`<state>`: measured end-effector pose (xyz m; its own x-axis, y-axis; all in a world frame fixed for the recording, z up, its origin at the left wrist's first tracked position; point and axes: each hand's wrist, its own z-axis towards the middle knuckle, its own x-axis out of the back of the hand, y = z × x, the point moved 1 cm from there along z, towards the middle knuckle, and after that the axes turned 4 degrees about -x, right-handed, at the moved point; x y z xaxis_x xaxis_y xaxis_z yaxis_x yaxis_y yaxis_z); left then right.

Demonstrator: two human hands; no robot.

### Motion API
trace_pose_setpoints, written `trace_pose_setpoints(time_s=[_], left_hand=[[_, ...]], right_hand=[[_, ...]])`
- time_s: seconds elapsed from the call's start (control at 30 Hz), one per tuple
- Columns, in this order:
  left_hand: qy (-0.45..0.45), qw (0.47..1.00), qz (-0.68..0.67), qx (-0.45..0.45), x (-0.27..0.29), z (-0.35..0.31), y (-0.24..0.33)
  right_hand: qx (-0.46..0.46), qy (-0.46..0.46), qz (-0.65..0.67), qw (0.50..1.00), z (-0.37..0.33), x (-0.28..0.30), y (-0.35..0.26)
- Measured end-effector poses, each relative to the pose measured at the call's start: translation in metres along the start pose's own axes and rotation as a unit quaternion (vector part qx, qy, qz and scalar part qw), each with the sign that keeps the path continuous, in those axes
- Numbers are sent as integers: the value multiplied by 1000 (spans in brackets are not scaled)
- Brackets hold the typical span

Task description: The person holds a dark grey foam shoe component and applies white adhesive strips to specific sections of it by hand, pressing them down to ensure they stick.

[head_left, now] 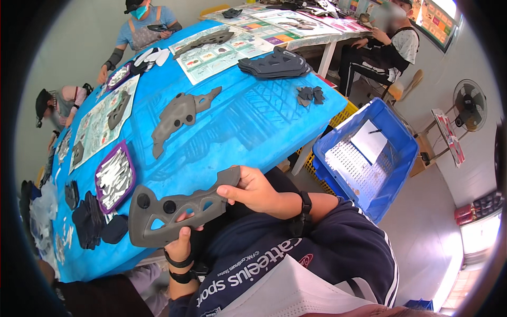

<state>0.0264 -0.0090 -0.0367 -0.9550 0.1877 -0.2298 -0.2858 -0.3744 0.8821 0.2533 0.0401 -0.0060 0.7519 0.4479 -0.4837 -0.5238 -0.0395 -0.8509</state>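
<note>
Both my hands hold a grey moulded pad (153, 214) above the table's near edge. It has several cut-out openings and two round black discs on its left part. My left hand (181, 243) grips its lower edge, with the thumb in front and fingers partly showing through an opening. My right hand (256, 193) pinches the right end between thumb and fingers. A similar grey pad (177, 117) with black discs lies on the blue-covered table (222, 148) beyond. Left of the held pad are a purple-rimmed tray (130, 153) of white strips and stacked black pieces (90, 222).
A blue plastic crate (393, 174) with paper and a pen stands right of the table. Stacked dark pads (274, 64) and small dark scraps (310, 96) lie near the far right corner. Several people sit around the tables. A fan (469, 105) stands far right.
</note>
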Motion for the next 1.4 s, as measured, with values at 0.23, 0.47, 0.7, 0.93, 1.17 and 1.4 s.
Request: trace_pose_setpoints(time_s=[0.23, 0.47, 0.7, 0.93, 1.17, 1.4], left_hand=[[-40, 998, -6, -38, -10, 8, 1], [6, 910, 389, -144, -9, 24, 15], [107, 726, 622, -274, -16, 39, 26], [40, 584, 736, -340, -34, 44, 17], [60, 604, 682, -408, -28, 39, 13], [104, 967, -15, -231, -9, 51, 27]], right_hand=[[-26, -45, -104, 993, 4, 4, 11], [3, 61, -47, 997, 10, 7, 13], [-21, 0, 56, 998, 4, -1, -2], [-39, -151, -158, 975, -5, -1, -15], [-2, -9, -145, 989, -1, 10, -13], [87, 38, -267, 959, -1, 29, -18]])
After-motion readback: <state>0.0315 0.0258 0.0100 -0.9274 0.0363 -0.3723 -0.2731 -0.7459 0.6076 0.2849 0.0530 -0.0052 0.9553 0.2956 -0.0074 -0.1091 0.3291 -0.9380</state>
